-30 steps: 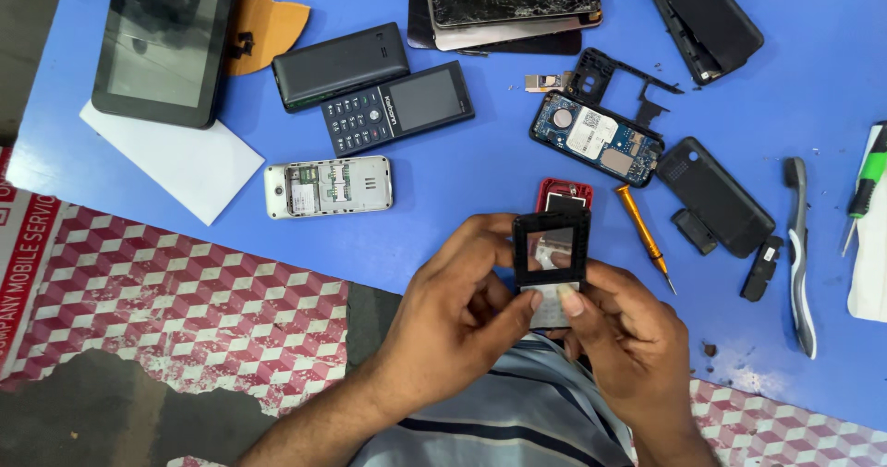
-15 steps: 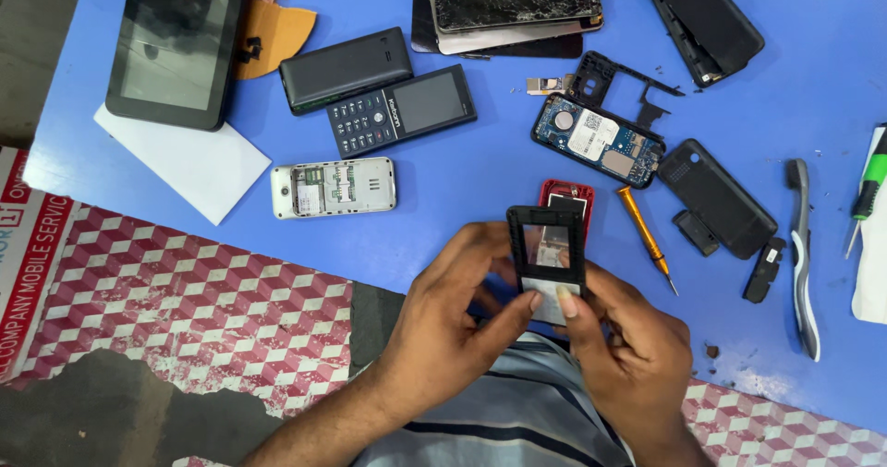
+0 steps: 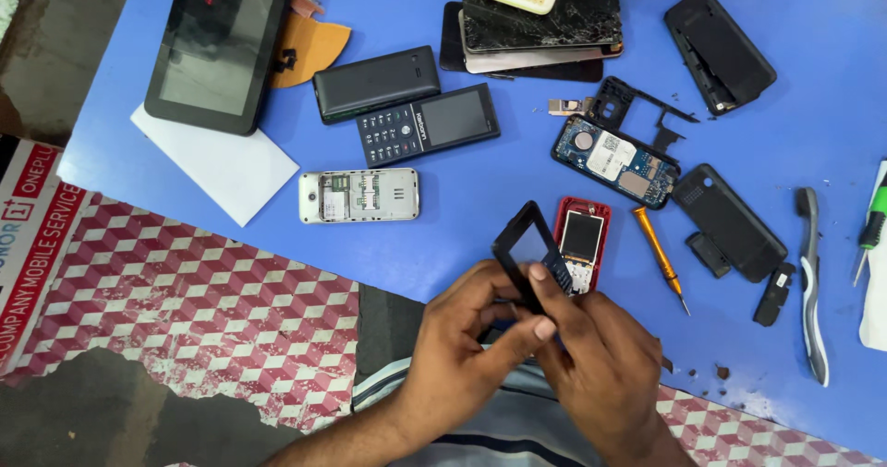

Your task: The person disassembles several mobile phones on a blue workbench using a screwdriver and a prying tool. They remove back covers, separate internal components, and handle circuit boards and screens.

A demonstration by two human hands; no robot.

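Black phone front frame (image 3: 528,248) tilted, raised above the blue table (image 3: 480,199), pinched at its lower end by left hand (image 3: 467,342) and right hand (image 3: 601,361); both closed on it; red phone body (image 3: 582,238) just beside; orange screwdriver (image 3: 658,256) near.

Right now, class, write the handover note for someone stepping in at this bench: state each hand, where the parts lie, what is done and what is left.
Left hand: grips the black phone front frame from below, thumb on its lower edge.
Right hand: fingers on the frame's lower right side; both hands hold it tilted above the blue table.
Red phone body: lies on the table just behind the frame, screen up.
Orange screwdriver: on the table right of it.
Done: frame is off the red body.
Left: cannot tell from this view.
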